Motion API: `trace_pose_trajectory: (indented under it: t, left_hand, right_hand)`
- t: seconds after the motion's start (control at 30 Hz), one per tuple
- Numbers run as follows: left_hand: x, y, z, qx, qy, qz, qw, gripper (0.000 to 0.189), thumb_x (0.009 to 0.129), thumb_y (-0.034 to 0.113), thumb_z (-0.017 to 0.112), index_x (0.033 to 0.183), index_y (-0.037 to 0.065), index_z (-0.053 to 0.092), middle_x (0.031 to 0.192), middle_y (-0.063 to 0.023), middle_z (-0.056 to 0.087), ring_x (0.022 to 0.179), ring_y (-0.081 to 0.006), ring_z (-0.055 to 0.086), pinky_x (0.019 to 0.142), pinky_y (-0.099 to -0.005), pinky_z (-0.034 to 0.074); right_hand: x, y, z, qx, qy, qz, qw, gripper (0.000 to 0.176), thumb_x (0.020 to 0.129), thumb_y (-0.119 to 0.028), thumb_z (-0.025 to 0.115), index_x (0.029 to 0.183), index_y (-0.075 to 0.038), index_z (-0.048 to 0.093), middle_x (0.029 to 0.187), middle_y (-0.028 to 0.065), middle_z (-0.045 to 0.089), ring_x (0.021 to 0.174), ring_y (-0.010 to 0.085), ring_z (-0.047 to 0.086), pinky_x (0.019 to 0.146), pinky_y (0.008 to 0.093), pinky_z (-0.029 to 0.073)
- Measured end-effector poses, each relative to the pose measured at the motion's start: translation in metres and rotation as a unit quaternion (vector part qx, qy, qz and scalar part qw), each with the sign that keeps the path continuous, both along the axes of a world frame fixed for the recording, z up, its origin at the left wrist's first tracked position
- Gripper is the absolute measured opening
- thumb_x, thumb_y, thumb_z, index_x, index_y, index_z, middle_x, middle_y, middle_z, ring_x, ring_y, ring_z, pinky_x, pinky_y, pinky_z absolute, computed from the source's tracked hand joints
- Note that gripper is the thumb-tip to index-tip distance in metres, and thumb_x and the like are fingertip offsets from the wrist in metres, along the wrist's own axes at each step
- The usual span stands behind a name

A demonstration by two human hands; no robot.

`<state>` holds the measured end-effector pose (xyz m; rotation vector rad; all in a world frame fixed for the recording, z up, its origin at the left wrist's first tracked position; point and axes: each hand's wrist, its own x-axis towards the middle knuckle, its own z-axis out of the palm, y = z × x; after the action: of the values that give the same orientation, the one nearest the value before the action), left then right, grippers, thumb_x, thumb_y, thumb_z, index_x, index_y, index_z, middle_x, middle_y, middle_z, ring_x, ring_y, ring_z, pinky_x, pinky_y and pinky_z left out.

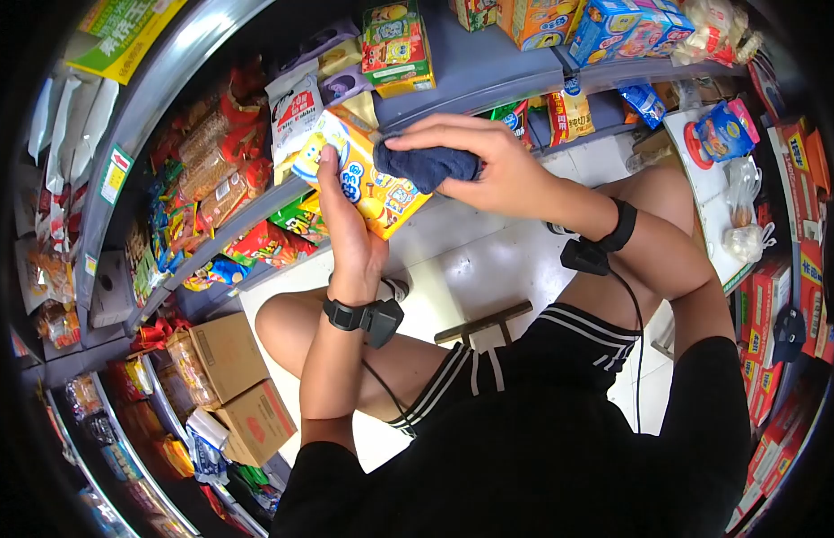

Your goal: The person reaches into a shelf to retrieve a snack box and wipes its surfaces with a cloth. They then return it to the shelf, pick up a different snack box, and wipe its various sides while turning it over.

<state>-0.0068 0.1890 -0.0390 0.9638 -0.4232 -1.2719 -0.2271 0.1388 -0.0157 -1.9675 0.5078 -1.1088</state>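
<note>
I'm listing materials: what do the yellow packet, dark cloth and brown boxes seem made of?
Yellow packet: probably glossy plastic film, from its sheen and vivid print. Dark cloth: likely matte fabric, weave unclear, from its soft folds. Brown boxes: likely matte cardboard, from flat tan faces and straight edges.

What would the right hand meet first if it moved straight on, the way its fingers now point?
Probably the yellow plastic snack bag in the left hand: the dark blue cloth in the right hand overlaps it here, though depth is unclear.

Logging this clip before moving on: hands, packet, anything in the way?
Left hand holding yellow packet. Right hand gripping dark cloth over packet's front. White bag partly behind; nothing seen blocking.
</note>
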Motion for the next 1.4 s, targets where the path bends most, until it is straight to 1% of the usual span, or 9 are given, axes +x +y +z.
trace_pose_trajectory:
  t: [0.23,0.37,0.43,0.53,0.57,0.7,0.77,1.23,1.4]
  left_hand:
    - [-0.006,-0.006,0.000,-0.020,0.013,0.026,0.999,0.049,0.115,0.042,0.070,0.147,0.005,0.063,0.133,-0.0054,0.076,0.116,-0.0158,0.077,0.103,-0.0355,0.062]
    - [-0.018,-0.007,0.011,-0.091,-0.205,0.112,0.968,0.065,0.106,0.031,0.085,0.154,0.000,0.054,0.133,-0.0080,0.072,0.115,-0.0194,0.073,0.104,-0.0331,0.058]
    - [-0.027,0.004,0.038,-0.283,-0.554,0.124,0.773,0.090,0.095,0.032,0.095,0.163,0.000,0.045,0.134,-0.0109,0.073,0.115,-0.0258,0.074,0.099,-0.0369,0.060]
    - [-0.028,0.013,0.058,-0.456,-0.602,-0.002,0.656,0.109,0.090,0.039,0.099,0.170,0.000,0.035,0.125,-0.0163,0.078,0.100,-0.0292,0.078,0.089,-0.0382,0.063]
    - [-0.027,0.011,0.062,-0.493,-0.640,0.032,0.588,0.088,0.091,0.038,0.097,0.159,-0.001,0.055,0.115,-0.0147,0.082,0.096,-0.0301,0.079,0.088,-0.0370,0.062]
    - [-0.053,0.043,0.153,-0.415,-0.705,-0.056,0.572,0.038,0.087,0.024,0.092,0.118,0.003,0.084,0.110,-0.0116,0.082,0.093,-0.0274,0.078,0.083,-0.0382,0.063]
    - [-0.073,0.060,0.171,-0.382,-0.723,-0.040,0.574,0.044,0.078,0.009,0.093,0.121,0.006,0.084,0.104,-0.0083,0.079,0.091,-0.0260,0.077,0.082,-0.0369,0.063]
    - [-0.069,0.055,0.161,-0.399,-0.698,-0.036,0.594,0.033,0.087,0.015,0.092,0.117,0.004,0.084,0.108,-0.0089,0.079,0.099,-0.0253,0.079,0.086,-0.0381,0.065]
    - [-0.046,0.050,0.168,-0.374,-0.713,-0.117,0.582,0.040,0.089,0.016,0.089,0.123,-0.005,0.081,0.107,-0.0207,0.083,0.090,-0.0293,0.081,0.083,-0.0395,0.064]
  right_hand:
    - [-0.015,-0.009,0.003,-0.006,0.022,0.013,1.000,0.060,0.084,0.010,0.071,0.142,-0.003,0.077,0.137,0.0163,0.077,0.130,0.0324,0.075,0.114,0.0410,0.056]
    - [-0.032,-0.024,0.012,-0.035,0.003,-0.044,0.998,0.060,0.086,0.009,0.071,0.144,-0.004,0.076,0.136,0.0162,0.078,0.127,0.0320,0.075,0.112,0.0390,0.056]
    - [-0.045,-0.032,0.016,-0.024,-0.002,-0.080,0.996,0.059,0.088,0.009,0.071,0.146,-0.005,0.075,0.136,0.0144,0.077,0.127,0.0268,0.075,0.112,0.0372,0.056]
    - [-0.056,-0.046,0.017,-0.038,0.012,-0.140,0.989,0.056,0.091,0.006,0.075,0.145,-0.008,0.076,0.135,0.0132,0.078,0.125,0.0256,0.076,0.109,0.0364,0.057]
    - [-0.059,-0.050,0.016,-0.036,0.014,-0.145,0.989,0.056,0.091,0.006,0.075,0.145,-0.008,0.076,0.135,0.0132,0.078,0.125,0.0256,0.076,0.109,0.0364,0.057]
    - [-0.060,-0.057,0.019,-0.075,-0.003,-0.160,0.984,0.053,0.091,0.003,0.076,0.143,-0.007,0.076,0.134,0.0140,0.078,0.121,0.0268,0.077,0.107,0.0368,0.058]
    - [-0.057,-0.057,0.021,-0.082,-0.009,-0.152,0.985,0.052,0.092,0.003,0.076,0.143,-0.007,0.076,0.135,0.0150,0.078,0.121,0.0287,0.077,0.108,0.0372,0.058]
    - [-0.042,-0.059,0.005,-0.145,-0.039,-0.147,0.978,0.050,0.087,0.004,0.080,0.135,-0.007,0.079,0.122,0.0160,0.080,0.112,0.0345,0.078,0.099,0.0414,0.061]
    - [-0.042,-0.054,0.003,-0.122,-0.027,-0.143,0.982,0.051,0.087,0.002,0.081,0.136,-0.010,0.079,0.124,0.0142,0.081,0.112,0.0327,0.079,0.101,0.0399,0.061]
